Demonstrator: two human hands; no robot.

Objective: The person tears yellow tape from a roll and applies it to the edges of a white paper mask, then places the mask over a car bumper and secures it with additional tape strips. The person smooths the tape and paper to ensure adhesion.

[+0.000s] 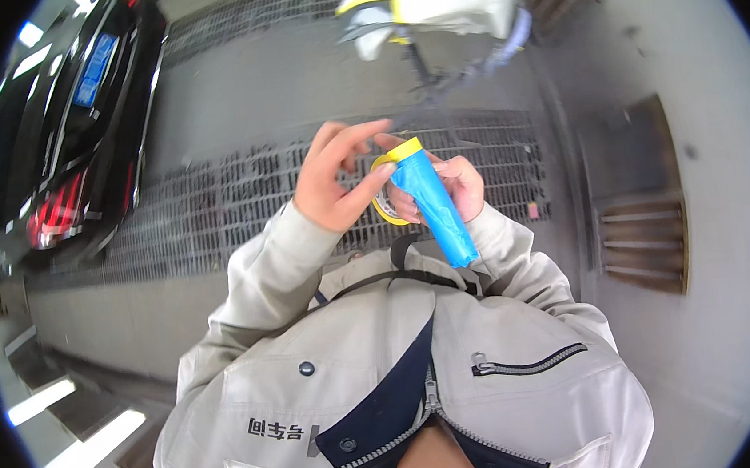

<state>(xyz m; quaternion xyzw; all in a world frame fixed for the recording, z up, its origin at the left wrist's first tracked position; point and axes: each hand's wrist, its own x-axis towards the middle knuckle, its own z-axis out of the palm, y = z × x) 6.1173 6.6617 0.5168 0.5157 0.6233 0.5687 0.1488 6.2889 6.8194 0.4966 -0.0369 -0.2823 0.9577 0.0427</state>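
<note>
A blue roll of plastic masking film [435, 206], with a yellow tape band [403, 149] at its upper end, slants between my hands. My right hand [462, 183] holds it, its fingers partly hidden behind the roll. A yellow ring-shaped roll of tape [382, 211] sits beside the film, against the right hand's fingers. On the other side is my left hand [332, 177], its index finger stretched out and its thumb well apart from it. The thumb tip is at the edge of the film roll, near the yellow band; whether it presses there I cannot tell.
A black car [89, 125] with a red tail light stands at the left. Ahead is a blurred white-covered object [453, 0] with yellow edges on a dark stand. Floor gratings [204, 213] run across below my hands. A slatted panel [644, 246] lies at the right.
</note>
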